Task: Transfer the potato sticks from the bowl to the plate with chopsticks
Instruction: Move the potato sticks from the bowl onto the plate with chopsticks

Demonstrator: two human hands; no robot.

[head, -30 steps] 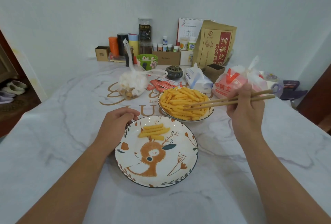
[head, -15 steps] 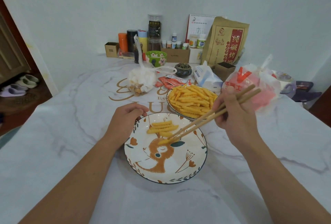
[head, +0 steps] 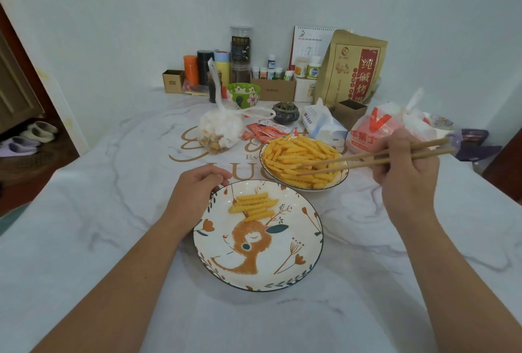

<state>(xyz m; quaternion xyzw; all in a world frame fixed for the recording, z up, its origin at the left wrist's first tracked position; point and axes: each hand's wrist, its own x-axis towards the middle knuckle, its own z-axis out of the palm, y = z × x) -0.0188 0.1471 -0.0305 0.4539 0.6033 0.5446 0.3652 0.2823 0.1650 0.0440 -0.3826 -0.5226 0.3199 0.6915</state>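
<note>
head view: my right hand (head: 401, 171) pinches the chopsticks (head: 367, 159), tips down among the potato sticks (head: 299, 157) in the bowl (head: 343, 179); whether they grip one i cannot tell. my left hand (head: 195, 194) curls at the plate (head: 282, 273) rim, fingertips hidden. five or so sticks (head: 254, 205) lie there.

Your plate (head: 296, 262): white, orange deer, leaf-sprig rim | your potato sticks (head: 293, 155): yellow-orange, ridged | your chopsticks (head: 367, 159): tan wood | your worktop (head: 99, 211): white marble, grey veins, gold lettering | your cup (head: 243, 96): green, pink flower | your paper bag (head: 353, 67): brown, red label.
</note>
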